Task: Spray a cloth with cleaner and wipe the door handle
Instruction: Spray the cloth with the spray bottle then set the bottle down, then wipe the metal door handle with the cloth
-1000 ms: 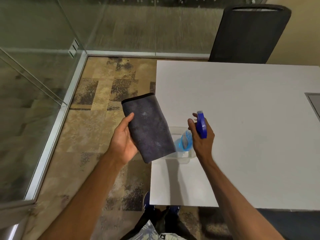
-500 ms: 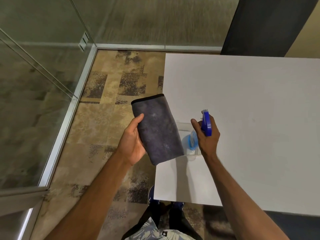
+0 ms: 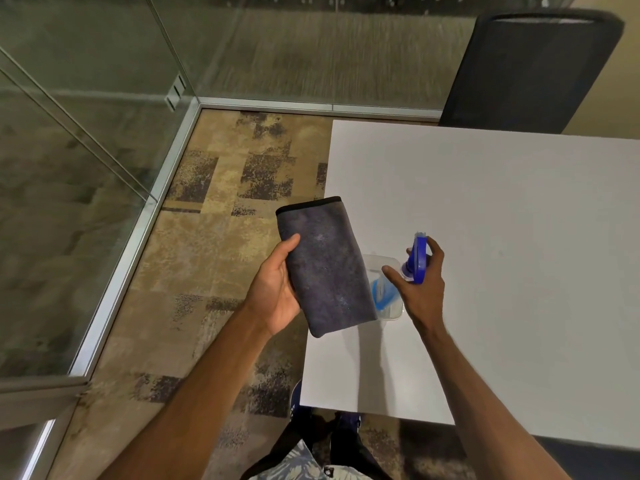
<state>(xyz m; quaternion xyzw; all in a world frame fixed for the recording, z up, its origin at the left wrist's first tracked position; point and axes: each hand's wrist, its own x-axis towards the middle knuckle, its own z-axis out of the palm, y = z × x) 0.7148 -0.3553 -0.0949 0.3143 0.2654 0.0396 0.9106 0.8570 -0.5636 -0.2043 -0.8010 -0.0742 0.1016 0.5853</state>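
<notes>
Your left hand (image 3: 277, 292) is closed on one folded dark grey microfibre cloth (image 3: 327, 265), thumb across its left face and the other fingers hidden behind it. The cloth stands tilted, its black-trimmed short edge uppermost, over the left edge of the white rectangular table (image 3: 502, 258), partly above the floor. Your right hand (image 3: 420, 285) is wrapped round the neck of one spray bottle with a blue trigger head (image 3: 419, 259), a finger reaching over the front of the head and the thumb on the near side. The bottle's clear body with blue liquid shows between cloth and hand, just beside the cloth, over one clear plastic container (image 3: 389, 292) that sits near the table's left edge. One black chair (image 3: 530, 67) stands at the table's far edge. The patterned tan and brown carpet (image 3: 214, 258) runs left to the glass wall's metal frame (image 3: 138, 233). The door handle cannot be picked out here.
</notes>
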